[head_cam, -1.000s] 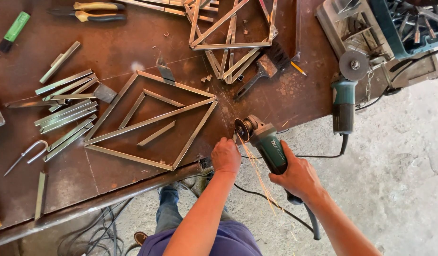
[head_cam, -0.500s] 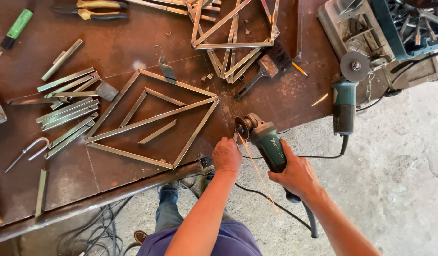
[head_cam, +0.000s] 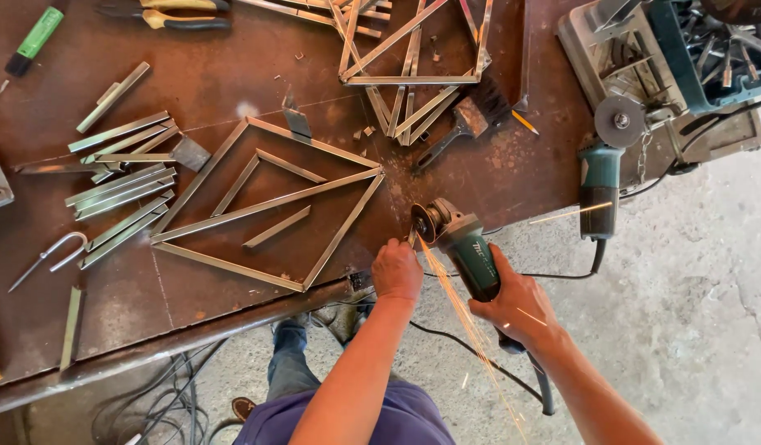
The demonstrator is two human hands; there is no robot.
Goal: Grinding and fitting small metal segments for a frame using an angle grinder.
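Observation:
My right hand (head_cam: 516,301) grips the body of a green angle grinder (head_cam: 467,247). Its disc (head_cam: 426,221) sits at the table's front edge, and sparks stream down toward me. My left hand (head_cam: 397,270) is closed at the table edge just left of the disc, apparently on a small metal piece that I cannot make out. A diamond-shaped frame of steel strips (head_cam: 265,210) lies flat on the rusty steel table (head_cam: 232,91), left of my left hand.
Cut steel strips (head_cam: 121,194) lie piled at the left. More welded frames (head_cam: 413,58) are stacked at the back. A second green angle grinder (head_cam: 603,169) rests at the table's right edge. Pliers (head_cam: 179,16), a green marker (head_cam: 36,39), a wire brush (head_cam: 463,124) and floor cables (head_cam: 162,404) are around.
The grinder and both hands stay at the table edge, nearly still. The spark stream has shifted and now runs down past my right forearm.

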